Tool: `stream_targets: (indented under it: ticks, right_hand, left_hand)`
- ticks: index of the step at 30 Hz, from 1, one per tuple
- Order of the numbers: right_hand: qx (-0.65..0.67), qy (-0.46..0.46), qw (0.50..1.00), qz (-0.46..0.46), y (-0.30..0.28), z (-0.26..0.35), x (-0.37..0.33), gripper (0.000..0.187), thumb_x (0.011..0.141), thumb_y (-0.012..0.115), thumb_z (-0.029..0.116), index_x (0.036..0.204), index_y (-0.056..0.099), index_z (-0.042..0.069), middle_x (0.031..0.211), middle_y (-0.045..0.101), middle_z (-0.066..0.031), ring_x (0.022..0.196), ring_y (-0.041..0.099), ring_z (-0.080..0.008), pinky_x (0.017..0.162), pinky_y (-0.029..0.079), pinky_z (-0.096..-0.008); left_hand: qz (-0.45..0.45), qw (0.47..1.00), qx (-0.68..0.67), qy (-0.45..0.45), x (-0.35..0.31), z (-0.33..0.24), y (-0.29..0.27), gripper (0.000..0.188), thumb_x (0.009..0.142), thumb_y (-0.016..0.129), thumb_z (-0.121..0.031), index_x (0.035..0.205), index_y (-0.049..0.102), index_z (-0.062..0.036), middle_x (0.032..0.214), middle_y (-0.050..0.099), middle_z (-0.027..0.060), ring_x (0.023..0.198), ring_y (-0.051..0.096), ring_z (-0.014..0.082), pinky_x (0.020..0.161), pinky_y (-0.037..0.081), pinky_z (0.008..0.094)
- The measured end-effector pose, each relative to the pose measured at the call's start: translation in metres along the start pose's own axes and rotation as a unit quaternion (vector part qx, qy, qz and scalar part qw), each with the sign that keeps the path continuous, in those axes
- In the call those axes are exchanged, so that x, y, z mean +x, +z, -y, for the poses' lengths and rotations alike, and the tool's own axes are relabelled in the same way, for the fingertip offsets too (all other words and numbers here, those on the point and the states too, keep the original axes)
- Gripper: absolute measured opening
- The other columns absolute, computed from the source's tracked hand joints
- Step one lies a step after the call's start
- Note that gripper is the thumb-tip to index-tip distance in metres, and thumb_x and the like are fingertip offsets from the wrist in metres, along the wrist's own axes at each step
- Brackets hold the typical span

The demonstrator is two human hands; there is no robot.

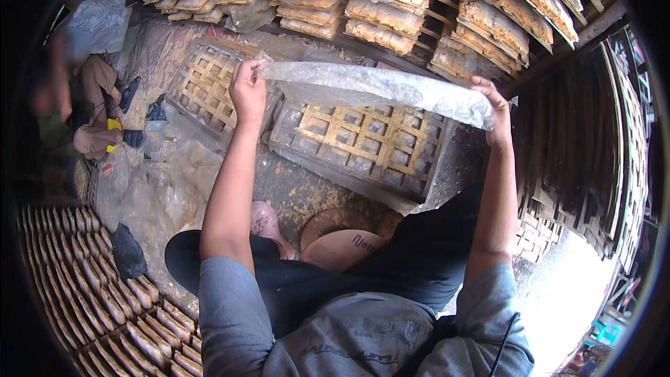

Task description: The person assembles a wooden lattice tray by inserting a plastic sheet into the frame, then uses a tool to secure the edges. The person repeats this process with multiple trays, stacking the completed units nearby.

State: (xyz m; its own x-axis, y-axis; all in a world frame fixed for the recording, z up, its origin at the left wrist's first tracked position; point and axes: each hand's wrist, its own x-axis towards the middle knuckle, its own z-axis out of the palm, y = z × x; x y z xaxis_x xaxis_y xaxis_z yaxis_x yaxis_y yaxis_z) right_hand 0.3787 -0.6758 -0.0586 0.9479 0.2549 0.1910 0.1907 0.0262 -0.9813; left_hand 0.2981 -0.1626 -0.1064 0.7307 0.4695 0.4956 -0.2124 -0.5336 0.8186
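Observation:
A long strip of clear plastic sheet (380,85) is stretched between my two raised hands. My left hand (248,92) pinches its left end, fingers closed. At the other end my right hand (496,108) grips the sheet with the thumb and fingers. Below the plastic lies a wooden frame (342,180) with a woven bamboo lattice (370,138) in it; the sheet hides part of its far edge. A second latticed frame (202,91) lies tilted beside it, near my left hand.
Racks of plastic-wrapped slabs (380,24) run along the far side. More slabs (91,272) stand in rows at lower left. Loose plastic (171,192) covers floor at left, where another person (94,98) sits. Bamboo panels (579,146) stand at right. A round lid (342,248) lies near my pink shoe (269,227).

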Motion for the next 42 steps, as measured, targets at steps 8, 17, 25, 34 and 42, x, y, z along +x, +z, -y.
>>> stream_targets:
  ticks: [8,17,25,34,42]
  right_hand:
    - [-0.160,0.128,0.972,0.118,0.004,-0.075,-0.029,0.033,0.083,0.068,-0.003,0.109,0.077,0.015,0.149,0.045,-0.0177,0.137,0.044,-0.0305,0.112,0.034,-0.0375]
    - [-0.312,0.311,0.856,0.270,0.008,-0.169,-0.063,0.052,0.075,0.050,-0.015,0.114,0.075,0.009,0.116,0.072,-0.0101,0.114,0.062,-0.0196,0.105,0.043,-0.0308]
    - [-0.344,0.332,0.808,0.344,0.007,-0.174,-0.078,0.049,0.080,0.056,-0.002,0.121,0.072,0.020,0.118,0.071,-0.0105,0.114,0.064,-0.0231,0.103,0.046,-0.0339]
    - [-0.483,0.256,0.810,0.212,0.030,-0.151,-0.060,0.030,0.081,0.066,0.006,0.109,0.075,0.013,0.101,0.075,-0.0093,0.095,0.071,-0.0253,0.085,0.054,-0.0349]
    - [-0.335,0.125,0.875,0.327,0.142,-0.116,-0.042,0.026,0.081,0.063,0.001,0.102,0.075,0.008,0.088,0.075,-0.0066,0.082,0.071,-0.0199,0.079,0.054,-0.0319]
  left_hand:
    - [0.095,0.985,0.142,0.000,-0.074,0.067,0.006,0.025,0.081,0.062,0.008,0.100,0.068,-0.0075,0.116,0.064,0.0113,0.105,0.065,0.0295,0.084,0.055,0.0362]
    - [0.219,0.946,0.204,-0.127,-0.138,0.145,0.021,0.020,0.079,0.069,0.005,0.093,0.075,-0.0082,0.128,0.063,0.0181,0.114,0.063,0.0339,0.096,0.052,0.0382]
    - [0.282,0.919,0.242,-0.134,-0.167,0.155,0.009,0.027,0.082,0.068,0.000,0.105,0.075,-0.0125,0.139,0.055,0.0174,0.123,0.057,0.0337,0.102,0.049,0.0381]
    - [0.281,0.876,0.341,-0.192,-0.155,0.137,-0.036,0.018,0.087,0.067,-0.013,0.104,0.073,-0.0170,0.141,0.052,0.0133,0.122,0.056,0.0302,0.094,0.051,0.0422]
    - [0.323,0.844,0.296,-0.308,-0.096,0.107,-0.188,0.018,0.081,0.076,-0.019,0.091,0.077,-0.0047,0.087,0.074,0.0160,0.083,0.071,0.0250,0.081,0.053,0.0356]
